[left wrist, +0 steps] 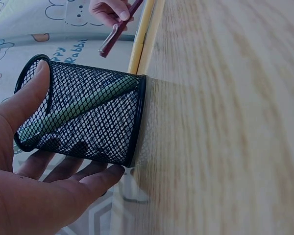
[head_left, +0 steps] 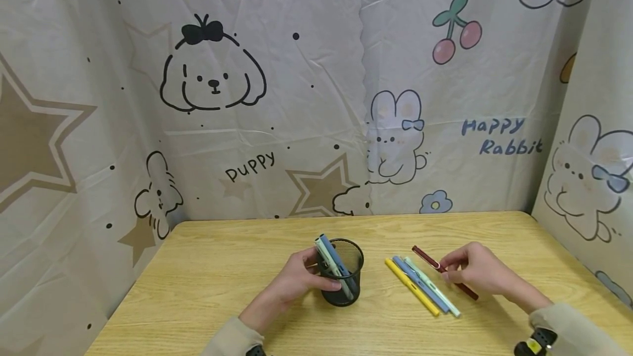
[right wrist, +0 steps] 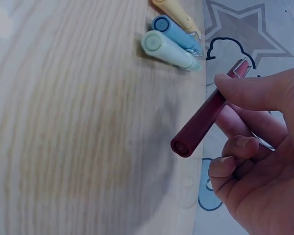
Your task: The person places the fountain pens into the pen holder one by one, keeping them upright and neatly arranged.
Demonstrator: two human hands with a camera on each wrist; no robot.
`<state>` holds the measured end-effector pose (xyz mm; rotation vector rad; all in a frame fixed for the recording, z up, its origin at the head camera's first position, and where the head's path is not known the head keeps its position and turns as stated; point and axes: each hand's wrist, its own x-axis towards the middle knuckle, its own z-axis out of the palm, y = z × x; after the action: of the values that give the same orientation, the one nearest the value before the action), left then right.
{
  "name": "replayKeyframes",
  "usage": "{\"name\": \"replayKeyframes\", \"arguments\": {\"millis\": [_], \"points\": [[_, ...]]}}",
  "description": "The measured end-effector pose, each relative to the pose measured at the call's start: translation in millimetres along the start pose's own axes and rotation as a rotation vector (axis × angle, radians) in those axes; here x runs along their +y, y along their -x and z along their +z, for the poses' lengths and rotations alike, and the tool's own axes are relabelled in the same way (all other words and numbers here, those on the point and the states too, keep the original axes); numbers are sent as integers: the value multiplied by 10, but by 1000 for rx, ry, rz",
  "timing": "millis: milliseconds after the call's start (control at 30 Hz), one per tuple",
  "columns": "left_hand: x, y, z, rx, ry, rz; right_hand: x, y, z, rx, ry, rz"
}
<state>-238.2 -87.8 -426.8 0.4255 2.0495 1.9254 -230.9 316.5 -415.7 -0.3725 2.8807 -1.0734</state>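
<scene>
A black mesh pen holder stands upright on the wooden table, with my left hand gripping its left side, thumb across the front. Inside it lean a mint green pen and a blue pen, tops poking over the rim. Over to the right, my right hand pinches a dark red pen between thumb and fingers. In the right wrist view that pen is tilted and raised off the wood. Left of it, a yellow pen, a second blue pen and a second mint pen lie side by side.
The light wood table runs back to a cloth backdrop printed with puppies, rabbits and stars. More of this cloth hangs at the left and right sides. A dark wristband sits over the right sleeve.
</scene>
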Motion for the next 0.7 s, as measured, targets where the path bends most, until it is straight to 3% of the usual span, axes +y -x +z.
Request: {"name": "replayKeyframes", "arguments": {"millis": [700], "points": [[-1,-4,9,5,5,-6,-289,-46,52,55,-46,-44]]}}
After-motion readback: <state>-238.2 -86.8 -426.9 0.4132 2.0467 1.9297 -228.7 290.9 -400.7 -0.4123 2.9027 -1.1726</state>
